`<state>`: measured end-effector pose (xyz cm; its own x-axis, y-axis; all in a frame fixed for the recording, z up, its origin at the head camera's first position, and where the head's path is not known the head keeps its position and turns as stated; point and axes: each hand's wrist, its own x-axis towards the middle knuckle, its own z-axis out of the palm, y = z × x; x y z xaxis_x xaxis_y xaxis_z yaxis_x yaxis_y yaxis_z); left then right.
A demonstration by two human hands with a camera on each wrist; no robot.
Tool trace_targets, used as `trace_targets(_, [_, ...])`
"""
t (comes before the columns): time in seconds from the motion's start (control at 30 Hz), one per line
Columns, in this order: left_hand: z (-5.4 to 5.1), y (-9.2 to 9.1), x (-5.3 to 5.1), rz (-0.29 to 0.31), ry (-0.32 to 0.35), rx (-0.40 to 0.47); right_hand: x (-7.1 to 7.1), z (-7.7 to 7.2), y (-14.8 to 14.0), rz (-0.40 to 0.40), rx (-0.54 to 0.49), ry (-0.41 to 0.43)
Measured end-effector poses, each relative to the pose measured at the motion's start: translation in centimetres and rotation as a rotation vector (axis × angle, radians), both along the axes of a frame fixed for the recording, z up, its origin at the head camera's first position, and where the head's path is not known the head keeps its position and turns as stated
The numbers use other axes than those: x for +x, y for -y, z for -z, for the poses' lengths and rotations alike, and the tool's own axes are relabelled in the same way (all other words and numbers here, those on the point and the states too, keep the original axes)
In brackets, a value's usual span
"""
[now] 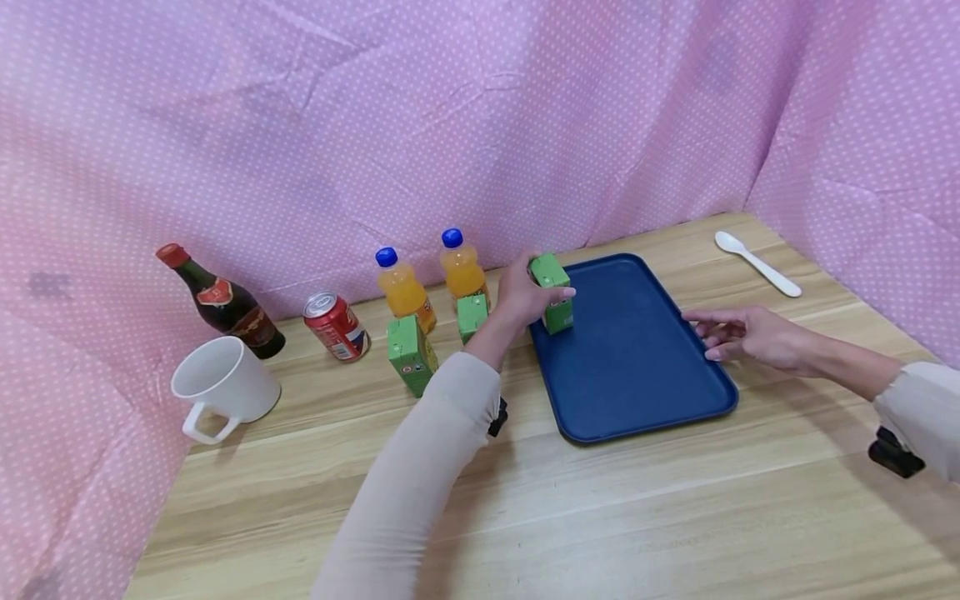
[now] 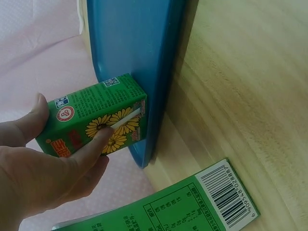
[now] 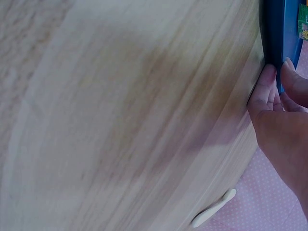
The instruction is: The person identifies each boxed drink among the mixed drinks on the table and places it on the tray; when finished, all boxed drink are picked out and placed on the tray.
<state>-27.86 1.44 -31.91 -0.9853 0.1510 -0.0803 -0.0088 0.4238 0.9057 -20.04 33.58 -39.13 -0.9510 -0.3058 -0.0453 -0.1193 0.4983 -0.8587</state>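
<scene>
My left hand [image 1: 522,293] grips a green drink carton [image 1: 552,296], thumb on one side and fingers on the other. In the left wrist view this carton [image 2: 103,115] has yellow flowers and a straw on its side, and its base is at the far left of the blue tray [image 1: 630,358]; whether it touches is unclear. With fairly straight fingers, my right hand [image 1: 757,337] touches the tray's right rim. Two more green cartons, one nearer [image 1: 411,357] and one partly behind my left forearm [image 1: 472,317], stand left of the tray.
Two orange drink bottles [image 1: 405,292] with blue caps stand behind the cartons. Farther left are a red can [image 1: 337,327], a dark bottle [image 1: 232,308] with a red cap, and a white mug [image 1: 225,379]. A white spoon [image 1: 757,262] lies right of the tray, near pink curtains [image 1: 600,125].
</scene>
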Motion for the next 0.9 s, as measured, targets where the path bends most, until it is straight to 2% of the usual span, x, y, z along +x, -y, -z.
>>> trace_targets(0.2, [0.1,-0.1,-0.1,0.048,-0.010,-0.045,0.1,0.0,0.0,-0.008,0.014,-0.007])
trace_targets(0.37, [0.2,-0.1,-0.1,0.058,-0.032,-0.064,-0.1,0.1,-0.1,-0.021,0.014,-0.006])
trace_targets(0.57, [0.4,-0.1,-0.2,0.074,-0.093,-0.081,-0.1,-0.2,-0.1,-0.018,0.006,0.010])
trace_targets(0.67, [0.4,0.0,-0.1,0.079,-0.091,-0.085,-0.1,-0.3,0.0,-0.013,0.009,0.019])
trace_targets(0.8, [-0.3,0.0,0.4,0.054,-0.072,-0.117,0.0,-0.2,0.0,-0.018,0.016,0.021])
trace_targets(0.9, [-1.5,0.1,1.0,0.027,-0.092,-0.132,0.0,-0.1,0.0,-0.022,0.014,0.018])
